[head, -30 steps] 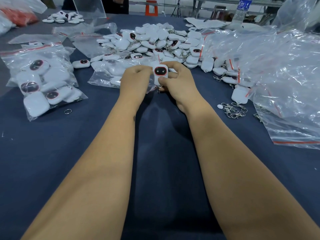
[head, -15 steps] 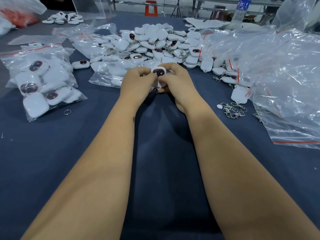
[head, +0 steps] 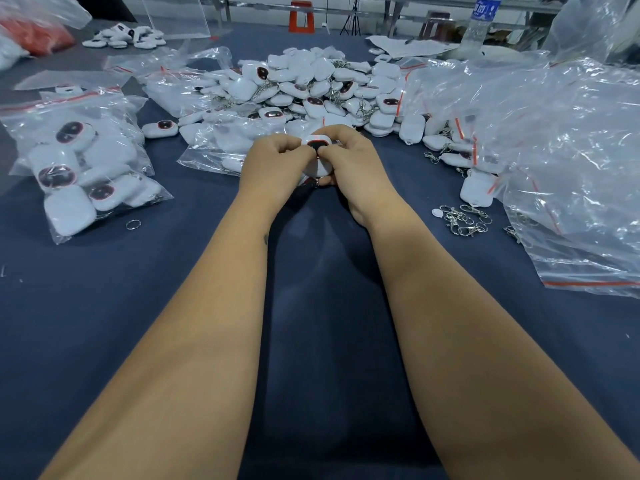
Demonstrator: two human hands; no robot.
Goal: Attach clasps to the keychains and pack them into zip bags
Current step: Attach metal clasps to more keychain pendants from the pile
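Over the middle of the dark blue desk [head: 104,323], both hands meet around one white keychain [head: 317,157]. The left hand [head: 273,164] has its fingers curled against the keychain's left side, and the right hand [head: 349,164] pinches it from the right, thumb tip on the dark, red-rimmed face. Just below the hands a bit of metal peeks out, too hidden to tell what it is.

Farther off, right behind the hands, sits a big pile of keychains [head: 311,88], white shells with metal clips tangled among them. On the left lies a filled zip bag [head: 83,168] with a red seal strip, packed with keychains, and a lone split ring [head: 133,224] rests just beside its near edge. To the right, a small heap of loose clasps [head: 464,220] lies on the cloth, near a mound of crumpled empty zip bags [head: 571,150]. At the far right edge stands a water bottle [head: 481,19].
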